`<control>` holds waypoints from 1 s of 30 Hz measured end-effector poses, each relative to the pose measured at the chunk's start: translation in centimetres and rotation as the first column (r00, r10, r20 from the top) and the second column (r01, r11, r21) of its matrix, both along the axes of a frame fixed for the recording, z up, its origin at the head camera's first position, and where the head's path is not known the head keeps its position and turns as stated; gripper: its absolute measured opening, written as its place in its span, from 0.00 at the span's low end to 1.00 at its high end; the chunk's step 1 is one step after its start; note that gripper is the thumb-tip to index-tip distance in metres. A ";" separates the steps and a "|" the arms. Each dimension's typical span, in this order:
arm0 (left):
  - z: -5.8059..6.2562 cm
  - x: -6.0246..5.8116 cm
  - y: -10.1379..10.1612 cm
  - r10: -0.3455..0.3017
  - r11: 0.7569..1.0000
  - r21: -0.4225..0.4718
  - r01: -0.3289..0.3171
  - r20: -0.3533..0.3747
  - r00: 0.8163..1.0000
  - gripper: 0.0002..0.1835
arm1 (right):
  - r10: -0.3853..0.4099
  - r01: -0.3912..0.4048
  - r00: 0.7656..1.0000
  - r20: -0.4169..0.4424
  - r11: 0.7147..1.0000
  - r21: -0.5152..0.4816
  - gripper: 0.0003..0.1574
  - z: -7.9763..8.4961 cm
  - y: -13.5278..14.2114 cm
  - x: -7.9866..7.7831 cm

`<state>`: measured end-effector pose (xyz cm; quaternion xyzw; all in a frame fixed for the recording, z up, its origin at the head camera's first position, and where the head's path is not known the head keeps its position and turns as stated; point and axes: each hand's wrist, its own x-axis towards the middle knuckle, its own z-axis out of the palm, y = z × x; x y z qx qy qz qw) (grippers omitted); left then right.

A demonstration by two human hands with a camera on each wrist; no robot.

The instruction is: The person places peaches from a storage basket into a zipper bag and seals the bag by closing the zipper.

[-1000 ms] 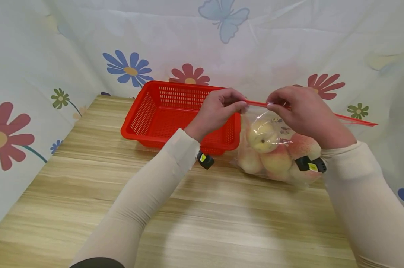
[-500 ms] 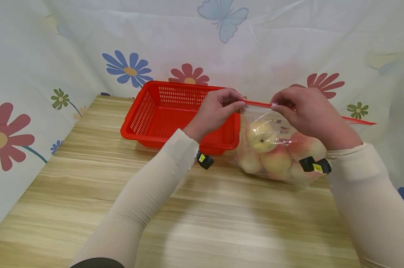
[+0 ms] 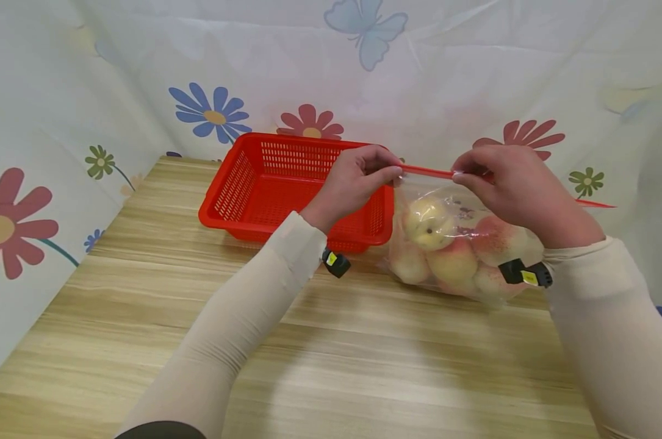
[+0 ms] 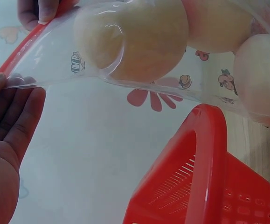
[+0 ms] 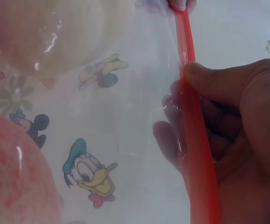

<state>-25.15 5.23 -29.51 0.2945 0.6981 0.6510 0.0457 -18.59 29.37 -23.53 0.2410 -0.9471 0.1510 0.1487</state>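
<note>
Pinching bag's red seal [image 3: 426,172]: left grip [image 3: 358,180], right grip [image 3: 514,183]; wood table [image 3: 331,341], floral cloth [image 3: 116,79].

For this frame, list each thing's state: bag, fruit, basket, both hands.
Zip bag: upright on table, red seal strip pinched at two spots.
Peaches: inside the bag.
Red basket: empty, left of bag.
Left hand: pinching strip's left end.
Right hand: pinching strip further right.

Clear cartoon-printed bag [image 3: 462,244] with red seal [image 3: 426,172], red basket [image 3: 265,183], flowered white cloth [image 3: 210,73].
</note>
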 end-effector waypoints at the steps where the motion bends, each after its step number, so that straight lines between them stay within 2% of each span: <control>1: -0.2 -0.2 0.0 -0.004 1.000 0.007 0.004 -0.005 1.000 0.09 | -0.001 0.001 1.000 0.002 1.000 0.000 0.07 0.0 0.1 0.0; 5: -0.6 -0.6 0.1 -0.010 1.000 0.015 0.011 -0.010 1.000 0.09 | -0.009 0.009 1.000 0.012 1.000 0.006 0.07 0.0 0.3 0.2; 19: -0.7 -0.5 0.0 0.000 1.000 0.004 0.000 -0.016 1.000 0.09 | -0.013 0.013 1.000 -0.007 1.000 0.028 0.06 0.2 0.7 0.4; 30: -0.9 -0.6 0.0 -0.025 0.999 0.037 0.026 -0.010 1.000 0.09 | -0.027 0.028 1.000 -0.011 0.999 0.035 0.04 0.2 1.0 0.6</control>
